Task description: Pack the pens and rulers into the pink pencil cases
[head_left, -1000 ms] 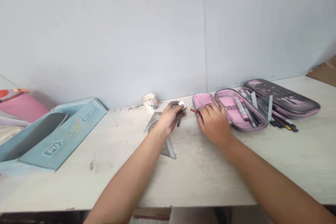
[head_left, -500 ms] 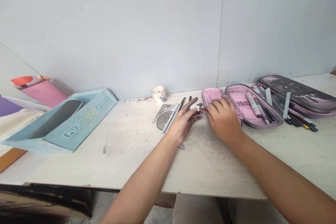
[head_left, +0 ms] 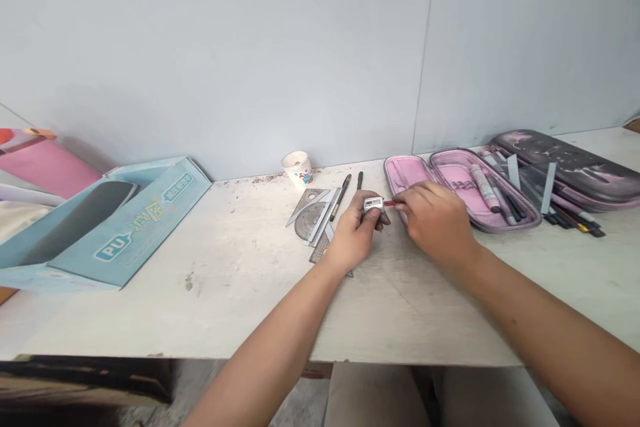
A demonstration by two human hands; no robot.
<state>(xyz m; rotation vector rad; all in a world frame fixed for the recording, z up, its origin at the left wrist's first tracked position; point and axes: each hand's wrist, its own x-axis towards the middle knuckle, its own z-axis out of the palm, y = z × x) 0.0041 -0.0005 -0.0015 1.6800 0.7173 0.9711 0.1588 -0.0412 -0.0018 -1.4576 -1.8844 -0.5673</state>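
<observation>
A small white pencil sharpener [head_left: 373, 204] is pinched between the thumb and fingers of my left hand [head_left: 356, 230]. My right hand [head_left: 435, 217] grips a thin red pencil [head_left: 391, 203], whose far end sits at the sharpener's opening; most of the pencil is hidden by my fingers. Just left of my left hand lie clear plastic rulers and a protractor [head_left: 310, 221], with a black pen [head_left: 341, 197] beside them. Another dark pen [head_left: 360, 181] rests behind that hand. The open pink pencil case [head_left: 463, 197] is behind my right hand, holding a thick marker [head_left: 485, 190] and several pens.
A paper cup [head_left: 297, 169] stands near the wall, with reddish shavings about it. On the left sits a light-blue box [head_left: 150, 227] with a dark object inside. A dark pencil case [head_left: 565, 167] and several loose pens [head_left: 575, 221] are at the right.
My left fingers, spread before, have closed round the sharpener, whose blade side now faces up. My right hand keeps hold of the pencil. The view has shifted slightly to the right.
</observation>
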